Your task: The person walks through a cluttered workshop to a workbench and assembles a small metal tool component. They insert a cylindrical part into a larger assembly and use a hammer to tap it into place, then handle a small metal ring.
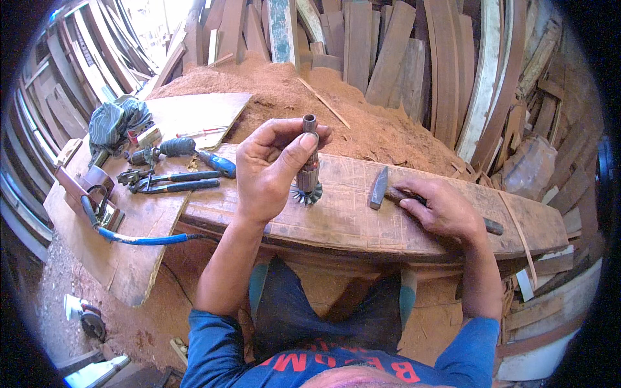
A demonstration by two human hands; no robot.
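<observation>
My left hand [272, 161] pinches a short hollow metal tube [309, 123] between thumb and fingers. The tube stands upright over a motor armature [308, 182], whose finned fan points down at the wooden plank. Where tube and armature meet is partly hidden by my thumb. To the right, my right hand [441, 210] is closed round the wooden handle of a hammer [379, 187]. The hammer lies low on the plank, its steel head beside the armature and its handle end showing past my wrist.
On the plank bench [362, 226] at left lie pliers [174, 183], a drill-like tool [165, 149] and a crumpled cloth [116, 123]. A blue cable [142, 240] runs along the left edge. Sawdust [259, 84] is heaped behind, with timber boards [388, 58] leaning beyond.
</observation>
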